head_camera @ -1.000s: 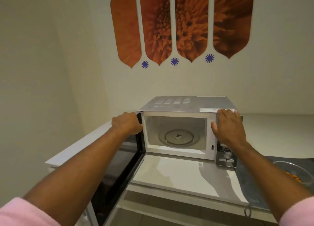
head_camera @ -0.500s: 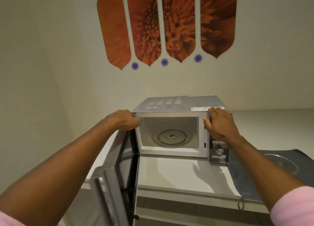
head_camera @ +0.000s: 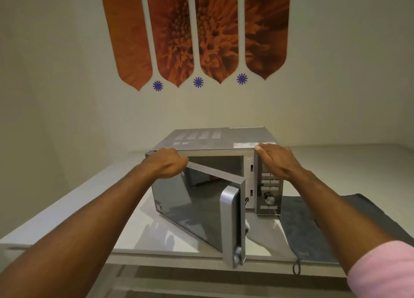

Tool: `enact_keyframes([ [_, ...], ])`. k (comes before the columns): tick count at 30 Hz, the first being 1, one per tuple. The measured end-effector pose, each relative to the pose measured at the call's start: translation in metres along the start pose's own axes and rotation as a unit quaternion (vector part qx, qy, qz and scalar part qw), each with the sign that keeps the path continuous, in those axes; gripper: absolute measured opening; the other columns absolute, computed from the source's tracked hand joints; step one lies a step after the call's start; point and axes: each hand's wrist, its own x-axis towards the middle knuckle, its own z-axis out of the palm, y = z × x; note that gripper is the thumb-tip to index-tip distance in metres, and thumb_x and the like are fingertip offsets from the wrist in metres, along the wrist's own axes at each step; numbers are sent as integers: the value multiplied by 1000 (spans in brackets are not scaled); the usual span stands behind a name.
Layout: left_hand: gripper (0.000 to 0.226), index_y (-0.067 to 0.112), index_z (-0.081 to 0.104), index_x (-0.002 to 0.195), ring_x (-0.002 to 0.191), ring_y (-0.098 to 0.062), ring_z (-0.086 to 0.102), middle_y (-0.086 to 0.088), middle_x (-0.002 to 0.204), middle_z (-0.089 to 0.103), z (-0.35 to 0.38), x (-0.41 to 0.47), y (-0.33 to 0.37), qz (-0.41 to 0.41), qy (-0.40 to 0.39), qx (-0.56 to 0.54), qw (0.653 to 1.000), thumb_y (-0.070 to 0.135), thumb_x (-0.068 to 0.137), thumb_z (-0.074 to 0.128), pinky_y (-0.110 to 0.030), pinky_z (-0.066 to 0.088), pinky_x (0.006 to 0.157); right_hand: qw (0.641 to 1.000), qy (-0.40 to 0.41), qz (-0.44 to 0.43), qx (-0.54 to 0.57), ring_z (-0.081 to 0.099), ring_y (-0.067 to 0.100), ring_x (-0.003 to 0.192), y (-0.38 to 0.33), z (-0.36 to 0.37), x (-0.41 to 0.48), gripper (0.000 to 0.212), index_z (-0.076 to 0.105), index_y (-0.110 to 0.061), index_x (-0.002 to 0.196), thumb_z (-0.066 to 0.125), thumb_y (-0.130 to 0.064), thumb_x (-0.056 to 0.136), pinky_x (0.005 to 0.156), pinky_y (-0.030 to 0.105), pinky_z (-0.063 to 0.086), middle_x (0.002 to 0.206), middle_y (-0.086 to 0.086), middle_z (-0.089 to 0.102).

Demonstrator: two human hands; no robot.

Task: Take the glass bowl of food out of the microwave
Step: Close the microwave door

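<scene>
At the counter's (head_camera: 67, 210) near edge the microwave door (head_camera: 197, 206) stands half-open, handle side jutting toward the viewer. Left hand (head_camera: 164, 164) grips door's top edge, fingers curled tight; right hand (head_camera: 276, 161) lies flat on the microwave (head_camera: 215, 138), fingers together. Risk: door swings in, pinching left fingers. Glass bowl not in view. Labels too small to read.

Microwave (head_camera: 215, 138) mouth mostly blocked: door (head_camera: 199, 206) swung half across, only a narrow gap at 3 o'clock beside the control panel (head_camera: 270, 192). Left hand (head_camera: 167, 165) on door's top edge, right hand (head_camera: 276, 160) over the panel's top corner. Surface (head_camera: 143, 230) at 7 o'clock bare; dark cloth (head_camera: 324, 228) at 4 o'clock lies flat.
</scene>
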Motion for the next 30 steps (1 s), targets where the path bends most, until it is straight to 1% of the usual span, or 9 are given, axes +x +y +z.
enact_keyframes([
  [2, 43, 15, 59, 75, 73, -22, 55, -7, 74, 57, 4, 5, 4, 7, 5, 5, 1000, 43, 100, 38, -40, 54, 78, 999, -15, 5, 29, 59, 26, 126, 1, -5, 2, 65, 62, -21, 140, 15, -52, 107, 108, 47, 44, 137, 8, 67],
  [5, 46, 18, 54, 67, 68, -21, 52, -6, 70, 55, 10, 11, 10, 19, 1, 11, 1000, 48, 96, 34, -39, 52, 74, 998, -28, -2, 59, 61, 23, 120, 4, -10, 5, 69, 67, -25, 135, 15, -59, 104, 105, 49, 46, 132, 4, 70],
  [7, 48, 17, 54, 66, 67, -20, 52, -5, 68, 55, 14, 14, 13, 27, -5, 9, 1000, 51, 90, 30, -38, 48, 71, 997, -36, -11, 62, 64, 19, 108, 7, -11, 6, 74, 73, -24, 115, 16, -68, 101, 100, 51, 48, 116, 1, 74],
  [10, 46, 15, 58, 71, 70, -20, 55, -5, 72, 58, 18, 21, 17, 31, -9, 14, 999, 50, 85, 32, -37, 45, 69, 999, -40, -16, 30, 63, 14, 87, 12, -8, 9, 68, 64, -26, 88, 23, -80, 93, 88, 47, 51, 88, -7, 68],
  [15, 39, 11, 61, 86, 80, -24, 59, -5, 77, 57, 23, 34, 22, 36, -4, 43, 998, 43, 99, 41, -38, 45, 73, 999, -15, -30, -37, 64, 16, 93, 19, 2, 17, 48, 65, -30, 100, 42, -72, 91, 81, 36, 39, 98, -10, 71],
  [18, 38, 13, 57, 81, 76, -22, 57, -4, 73, 56, 26, 40, 21, 42, 4, 50, 998, 41, 99, 41, -38, 45, 72, 999, 6, -18, -31, 65, 18, 92, 21, 7, 19, 28, 67, -32, 99, 54, -57, 95, 83, 36, 38, 95, -9, 72],
  [25, 40, 9, 63, 92, 70, -18, 55, -6, 74, 60, 37, 52, 12, 52, 23, 57, 997, 43, 92, 42, -33, 43, 65, 997, 30, 39, -67, 66, 22, 98, 11, 11, 26, 27, 75, -29, 101, 62, -51, 95, 92, 40, 47, 95, -3, 76],
  [27, 55, 9, 66, 106, 79, -23, 59, -10, 88, 67, 39, 53, 8, 63, 20, 59, 996, 50, 84, 37, -36, 51, 72, 994, 43, 62, -78, 66, 24, 102, 7, 15, 28, 26, 77, -28, 102, 62, -48, 96, 94, 41, 47, 97, -1, 77],
  [30, 74, 8, 62, 135, 109, -32, 64, -18, 132, 68, 43, 52, 2, 71, 33, 54, 995, 52, 81, 36, -44, 56, 93, 991, 51, 86, -84, 65, 24, 106, 3, 17, 28, 23, 78, -27, 104, 62, -41, 98, 94, 41, 45, 98, -1, 76],
])
